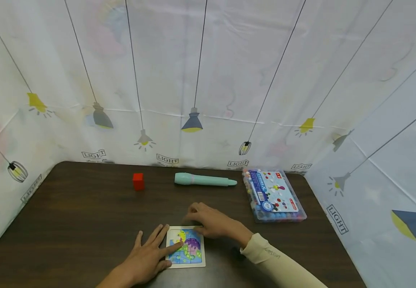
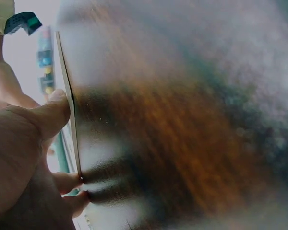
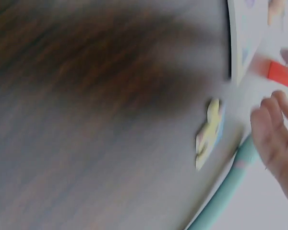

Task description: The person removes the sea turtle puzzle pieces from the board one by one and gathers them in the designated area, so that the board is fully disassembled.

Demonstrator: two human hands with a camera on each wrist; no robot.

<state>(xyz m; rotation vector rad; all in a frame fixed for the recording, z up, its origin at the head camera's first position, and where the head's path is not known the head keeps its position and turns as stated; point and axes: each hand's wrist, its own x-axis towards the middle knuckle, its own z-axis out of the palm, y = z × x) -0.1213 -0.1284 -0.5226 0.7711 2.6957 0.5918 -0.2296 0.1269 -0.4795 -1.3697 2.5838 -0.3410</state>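
A small square jigsaw puzzle (image 1: 193,254) with a pale frame and a cartoon picture in blue, purple and yellow lies at the table's front. My left hand (image 1: 146,256) rests at its left side, one finger stretched across the picture, the thumb against the frame edge (image 2: 73,120). Over the puzzle's top edge hovers my right hand (image 1: 211,221), fingers bent, thumb apart from them. In the right wrist view a loose jigsaw piece (image 3: 210,134) lies on the table near those fingertips, not touching them. From the head view the right hand hides it.
Behind, a red cube (image 1: 138,181) stands left of a mint-green pen-shaped object (image 1: 204,180). A clear plastic box (image 1: 274,194) of colourful small pieces sits at the right rear. A printed curtain (image 1: 157,80) borders the dark wooden table (image 1: 67,224).
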